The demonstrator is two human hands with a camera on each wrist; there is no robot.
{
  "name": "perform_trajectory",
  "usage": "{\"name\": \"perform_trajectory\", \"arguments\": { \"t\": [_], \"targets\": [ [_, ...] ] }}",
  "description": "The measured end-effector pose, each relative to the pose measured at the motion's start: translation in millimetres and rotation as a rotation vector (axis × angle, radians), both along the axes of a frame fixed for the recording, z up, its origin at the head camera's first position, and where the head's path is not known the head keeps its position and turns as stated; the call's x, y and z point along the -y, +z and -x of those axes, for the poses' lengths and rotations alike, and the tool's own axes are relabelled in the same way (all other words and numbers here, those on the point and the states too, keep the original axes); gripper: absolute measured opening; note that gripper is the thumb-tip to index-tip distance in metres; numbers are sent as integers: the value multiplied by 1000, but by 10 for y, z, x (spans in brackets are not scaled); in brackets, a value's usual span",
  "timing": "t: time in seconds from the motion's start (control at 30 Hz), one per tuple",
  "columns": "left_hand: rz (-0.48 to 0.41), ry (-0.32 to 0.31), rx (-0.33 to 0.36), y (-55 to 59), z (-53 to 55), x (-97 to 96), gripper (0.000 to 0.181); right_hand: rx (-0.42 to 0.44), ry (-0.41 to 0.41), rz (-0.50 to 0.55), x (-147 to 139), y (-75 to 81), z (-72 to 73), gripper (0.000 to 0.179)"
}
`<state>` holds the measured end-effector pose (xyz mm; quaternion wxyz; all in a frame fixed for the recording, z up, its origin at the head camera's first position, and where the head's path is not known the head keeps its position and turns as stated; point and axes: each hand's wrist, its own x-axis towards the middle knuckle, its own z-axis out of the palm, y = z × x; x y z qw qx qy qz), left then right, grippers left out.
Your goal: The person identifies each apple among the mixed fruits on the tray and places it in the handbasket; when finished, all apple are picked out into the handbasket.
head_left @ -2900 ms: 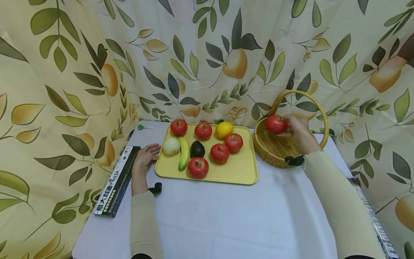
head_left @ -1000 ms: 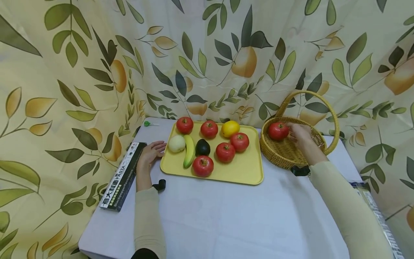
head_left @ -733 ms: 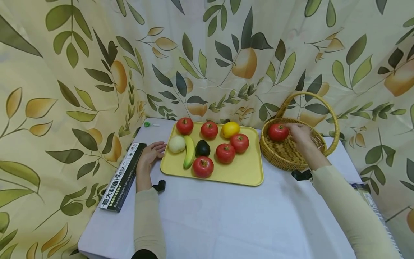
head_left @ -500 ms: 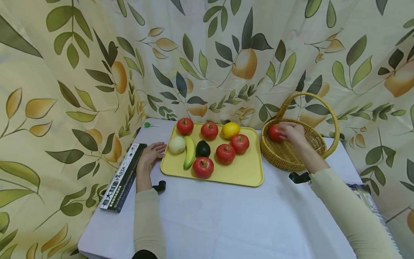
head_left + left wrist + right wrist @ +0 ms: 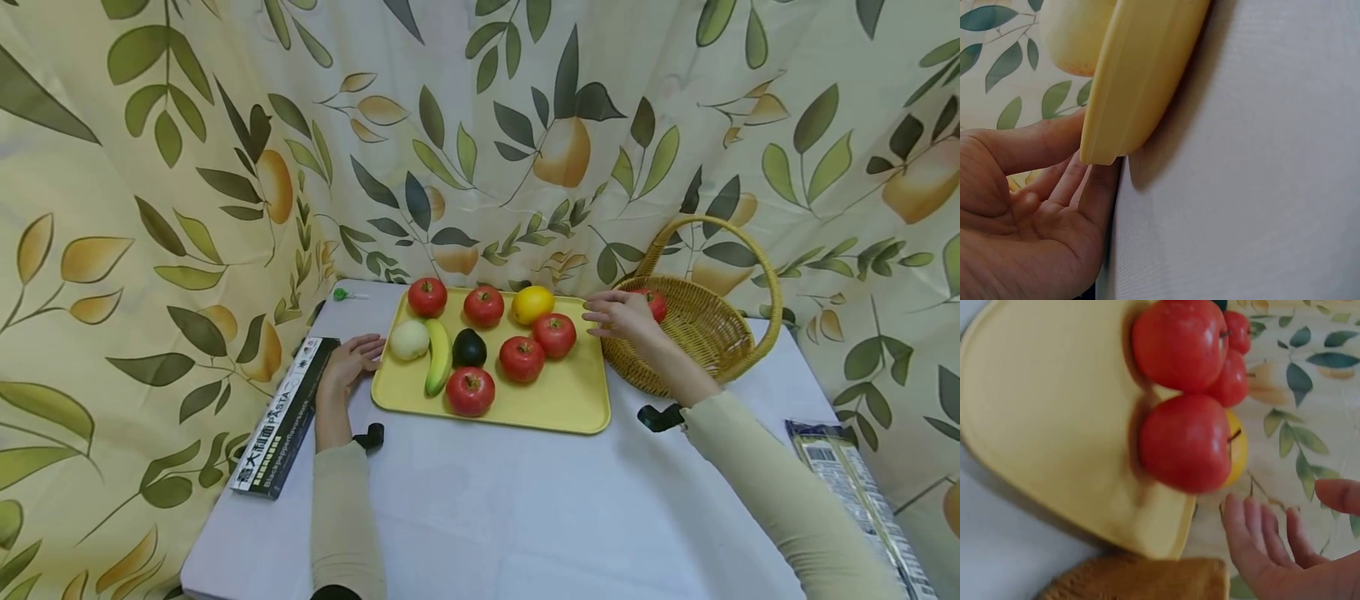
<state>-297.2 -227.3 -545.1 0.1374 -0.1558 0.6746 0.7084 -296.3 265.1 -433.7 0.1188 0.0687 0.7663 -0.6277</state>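
Note:
My left hand [image 5: 350, 364] lies at the left edge of the yellow tray [image 5: 555, 408], fingers extended; in the left wrist view its thumb and fingertips meet the tray's rim [image 5: 1141, 75]. Several red apples [image 5: 522, 359] are on the tray with a lemon [image 5: 532, 305], a banana [image 5: 438, 357], a dark avocado [image 5: 469, 348] and a pale round fruit [image 5: 409, 339]. My right hand [image 5: 626, 318], holding nothing, hovers with spread fingers over the gap between tray and wicker basket [image 5: 712, 325]. One red apple [image 5: 656, 305] sits in the basket, partly hidden behind that hand.
A black-and-white pasta box [image 5: 283, 421] lies along the table's left side. A small green-headed item [image 5: 342, 294] is behind the tray. A silvery packet [image 5: 847, 475] lies at the right edge. Leaf-patterned curtain [image 5: 480, 125] encloses the table [image 5: 487, 508].
My right hand lowered an apple into the basket and let go of it. It has since moved left, out over the basket's rim towards the tray. The left hand stays at the tray's edge.

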Motion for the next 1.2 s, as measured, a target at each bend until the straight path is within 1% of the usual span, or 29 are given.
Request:
{"name": "perform_trajectory", "arguments": {
  "t": [0.2, 0.3, 0.5, 0.63, 0.87, 1.1, 1.2],
  "targets": [
    [3, 12, 14, 7, 6, -8, 69, 7, 48, -80, 178, -135, 42, 48],
    [10, 11, 17, 8, -1, -10, 69, 22, 35, -95, 250, -236, 69, 49],
    [0, 16, 15, 5, -12, -7, 70, 69, -15, -73, 375, -426, 130, 56],
    [-2, 12, 7, 0, -7, -5, 70, 93, -38, -65, 457, -515, 143, 61],
    [-1, 9, 14, 8, -36, -19, 69, 106, -99, -60, 530, -584, 111, 61],
    [-25, 10, 0, -4, -35, -14, 71, 133, -150, 26, 533, -581, 123, 57],
    [-25, 8, -3, -4, -21, -20, 71, 131, -176, 55, 544, -581, 110, 58]
  ]
}}
